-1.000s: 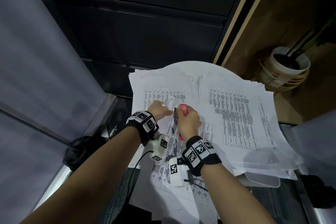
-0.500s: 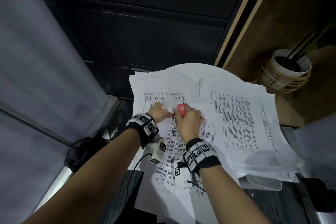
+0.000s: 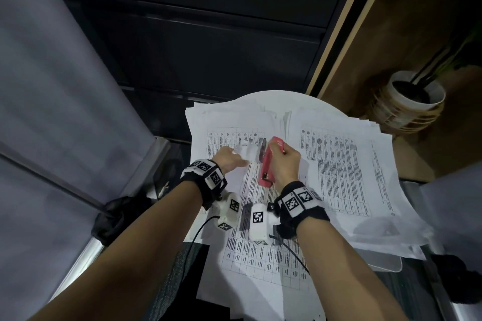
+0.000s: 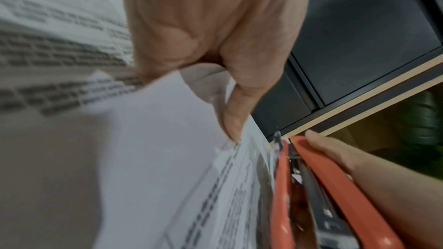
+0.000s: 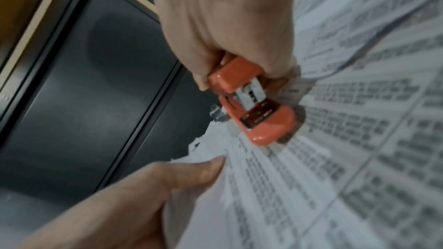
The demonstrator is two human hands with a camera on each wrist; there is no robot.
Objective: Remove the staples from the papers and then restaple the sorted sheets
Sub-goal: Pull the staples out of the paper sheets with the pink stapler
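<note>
My right hand (image 3: 283, 164) grips a red stapler (image 3: 268, 164) upright over a stack of printed sheets. The stapler (image 5: 254, 101) has its metal tip against the torn top corner of the sheets (image 5: 215, 139). My left hand (image 3: 229, 159) pinches that corner of the paper stack (image 3: 250, 216) just left of the stapler. In the left wrist view, my left thumb and fingers (image 4: 230, 101) pinch the folded paper corner (image 4: 167, 120), and the stapler (image 4: 311, 186) stands right beside it.
More piles of printed papers (image 3: 344, 164) cover a round white table (image 3: 273, 97). A white pot with a plant (image 3: 412, 101) stands on the floor at the far right. A dark cabinet wall (image 3: 208, 33) lies behind; a grey partition (image 3: 52, 86) is on the left.
The stapler has tipped back and stands more exposed in my right hand, its metal tip now beside the corner. My left hand keeps pinching the paper corner.
</note>
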